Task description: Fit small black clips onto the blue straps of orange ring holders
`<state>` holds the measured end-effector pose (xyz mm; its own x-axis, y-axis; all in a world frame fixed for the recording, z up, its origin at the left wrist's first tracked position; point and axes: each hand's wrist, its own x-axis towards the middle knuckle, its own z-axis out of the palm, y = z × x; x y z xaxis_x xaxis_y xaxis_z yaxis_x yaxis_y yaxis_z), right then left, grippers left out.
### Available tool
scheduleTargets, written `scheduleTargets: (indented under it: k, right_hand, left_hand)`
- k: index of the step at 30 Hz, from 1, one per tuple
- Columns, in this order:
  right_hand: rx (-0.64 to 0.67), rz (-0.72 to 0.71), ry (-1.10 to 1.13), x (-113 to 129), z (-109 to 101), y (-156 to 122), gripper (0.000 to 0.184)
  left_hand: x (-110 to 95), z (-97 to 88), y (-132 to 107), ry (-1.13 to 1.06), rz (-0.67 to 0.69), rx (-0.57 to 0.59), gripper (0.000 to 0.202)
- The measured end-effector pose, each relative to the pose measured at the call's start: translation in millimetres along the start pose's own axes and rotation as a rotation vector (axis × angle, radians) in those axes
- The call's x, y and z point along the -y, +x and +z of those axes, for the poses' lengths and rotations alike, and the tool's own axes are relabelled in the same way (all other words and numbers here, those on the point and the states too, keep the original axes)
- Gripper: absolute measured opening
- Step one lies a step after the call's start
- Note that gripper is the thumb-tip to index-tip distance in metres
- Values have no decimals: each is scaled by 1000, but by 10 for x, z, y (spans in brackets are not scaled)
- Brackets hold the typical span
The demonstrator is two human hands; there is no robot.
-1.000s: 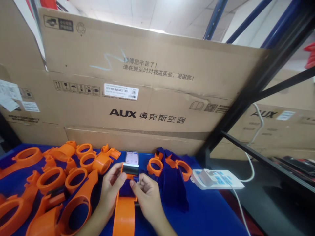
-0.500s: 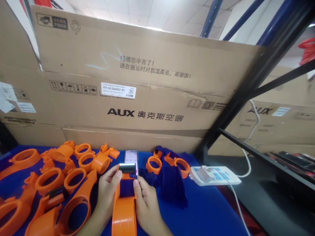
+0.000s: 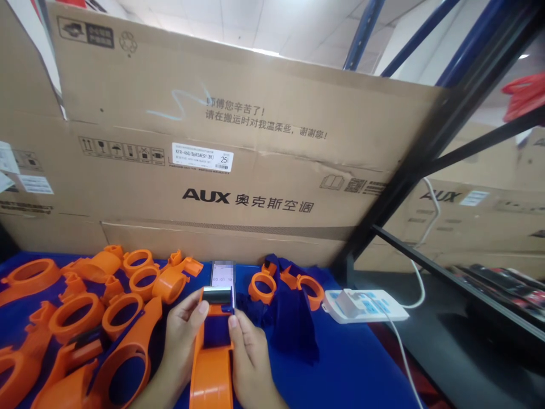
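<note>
"Holding what?"
"My left hand (image 3: 181, 332) and right hand (image 3: 250, 349) pinch the dispenser (image 3: 210, 372) over the blue tabletop (image 3: 336, 363)."
"Around it?"
"I see cardboard (image 3: 255, 153) behind, a power strip (image 3: 364, 313) at right."

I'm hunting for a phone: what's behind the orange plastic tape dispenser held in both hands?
Behind the orange plastic tape dispenser, a rectangular, pale-screened phone shows its upper part; the dispenser covers most of the rest.

The orange tape dispenser (image 3: 212, 376) at the bottom centre looks like smooth plastic, softly glossy; its dark roller (image 3: 216, 295) is shiny. The cardboard (image 3: 140, 182) behind is matt and creased. The crumpled fabric (image 3: 294, 332), lower right of centre, appears dull.
</note>
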<state>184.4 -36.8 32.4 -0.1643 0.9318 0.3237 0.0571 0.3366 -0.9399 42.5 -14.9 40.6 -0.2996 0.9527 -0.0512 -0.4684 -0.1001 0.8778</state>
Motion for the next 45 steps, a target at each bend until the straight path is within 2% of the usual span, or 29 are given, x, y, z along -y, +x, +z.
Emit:
scheduleTargets:
  k: [6,10,13,15,19,21,25,28,37,40,45]
  right_hand:
    - [6,-6,-64,-4,-38,40,42]
    - [20,-64,-197,23,-116,96,34]
    - [-4,-84,-242,27,-148,113,39]
    - [-3,-76,-240,25,-155,120,40]
    - [44,-28,-220,55,-184,145,37]
    - [79,8,-196,89,-208,159,34]
    - [152,99,-111,135,-238,172,27]
    - [222,166,-22,136,-251,165,23]
    - [316,212,64,60,-319,140,31]
    - [319,202,84,51,-309,139,34]
    - [274,188,80,76,-270,144,45]
  left_hand:
    - [22,-39,77,-3,-77,-12,44]
    - [-7,2,-25,48,46,-16,40]
    - [-26,29,-88,57,86,5,37]
    - [-28,43,-92,20,10,40,36]
    - [-6,51,-53,-10,-166,220,37]
    - [12,41,-35,36,-161,264,32]
    - [18,8,-22,157,-61,285,27]
    - [-11,2,-21,191,-38,310,24]
    - [-23,-2,18,125,-140,291,26]
    - [-16,-41,70,93,-192,280,32]
    - [-15,-82,113,45,-155,156,38]
